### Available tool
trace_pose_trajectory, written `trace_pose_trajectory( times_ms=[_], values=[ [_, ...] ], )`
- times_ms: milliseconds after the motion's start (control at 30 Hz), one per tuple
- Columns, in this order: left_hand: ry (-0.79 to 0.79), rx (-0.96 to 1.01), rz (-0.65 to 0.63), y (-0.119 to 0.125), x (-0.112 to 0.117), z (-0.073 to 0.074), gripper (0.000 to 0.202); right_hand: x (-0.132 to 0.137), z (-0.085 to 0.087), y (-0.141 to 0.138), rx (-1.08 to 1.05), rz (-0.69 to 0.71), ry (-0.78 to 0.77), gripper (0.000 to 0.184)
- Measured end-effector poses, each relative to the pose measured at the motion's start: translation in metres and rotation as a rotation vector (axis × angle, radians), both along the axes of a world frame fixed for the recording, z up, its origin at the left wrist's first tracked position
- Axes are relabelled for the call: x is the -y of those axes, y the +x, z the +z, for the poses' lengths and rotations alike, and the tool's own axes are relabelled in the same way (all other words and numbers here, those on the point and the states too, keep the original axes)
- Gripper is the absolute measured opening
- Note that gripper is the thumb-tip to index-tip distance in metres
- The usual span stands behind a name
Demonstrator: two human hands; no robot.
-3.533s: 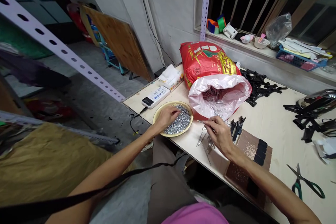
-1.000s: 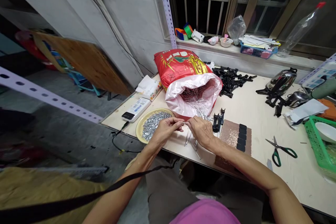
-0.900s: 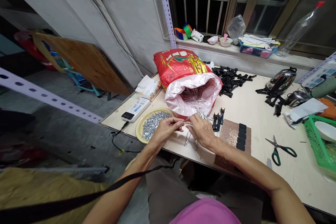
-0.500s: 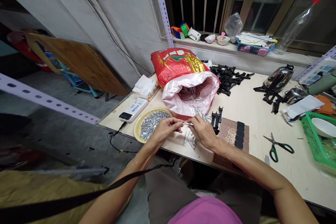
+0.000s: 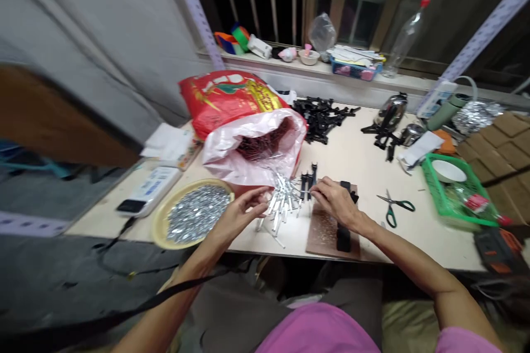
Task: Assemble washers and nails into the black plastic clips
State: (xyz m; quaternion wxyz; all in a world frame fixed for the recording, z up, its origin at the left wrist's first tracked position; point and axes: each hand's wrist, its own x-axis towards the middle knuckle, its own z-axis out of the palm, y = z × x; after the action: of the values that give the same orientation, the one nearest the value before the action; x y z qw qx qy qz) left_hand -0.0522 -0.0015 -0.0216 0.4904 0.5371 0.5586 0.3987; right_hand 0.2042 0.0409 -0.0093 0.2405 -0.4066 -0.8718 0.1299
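Note:
My left hand [image 5: 238, 215] hovers over the table's front edge with its fingers pinched together, right beside a loose pile of thin metal pins [image 5: 281, 201]. What the fingertips hold is blurred. My right hand [image 5: 337, 204] is closed in a pinch on a thin metal pin [image 5: 305, 192], close to a few upright black clips [image 5: 308, 181]. It rests over a brown board [image 5: 325, 231]. To the left of my left hand stands a yellow plate [image 5: 160, 226] heaped with small silver metal parts [image 5: 196, 214].
A white plastic bag [image 5: 248, 149] of pins lies open against a red sack [image 5: 223, 94]. Green-handled scissors [image 5: 393, 207], a green basket [image 5: 453, 207], a kettle [image 5: 391, 110], a pile of black parts [image 5: 318, 113] and a white device [image 5: 149, 190] are also on the table.
The view has swung right and blurred. My hands, which met on one pin, have drawn apart. My right hand has moved to the black clips and my left stays by the pins.

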Motion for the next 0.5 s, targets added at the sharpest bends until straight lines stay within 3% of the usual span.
trace_pose_trajectory(
  times_ms=[100,200,333,500],
  values=[
    [0.189,-0.239,-0.165,0.018,0.007,-0.02,0.051,-0.005,-0.009,0.061,0.056,-0.145,0.005,0.019],
    [0.455,-0.443,-0.359,0.043,0.015,-0.04,0.047,-0.008,-0.022,0.104,0.092,-0.226,-0.023,0.019],
    [0.709,-0.665,-0.584,0.07,0.022,-0.057,0.058,-0.014,-0.037,0.124,0.118,-0.207,-0.03,0.02],
    [0.769,-0.853,-0.677,0.083,0.022,-0.074,0.075,-0.04,-0.044,0.128,0.149,-0.16,-0.019,0.02]
  ],
)
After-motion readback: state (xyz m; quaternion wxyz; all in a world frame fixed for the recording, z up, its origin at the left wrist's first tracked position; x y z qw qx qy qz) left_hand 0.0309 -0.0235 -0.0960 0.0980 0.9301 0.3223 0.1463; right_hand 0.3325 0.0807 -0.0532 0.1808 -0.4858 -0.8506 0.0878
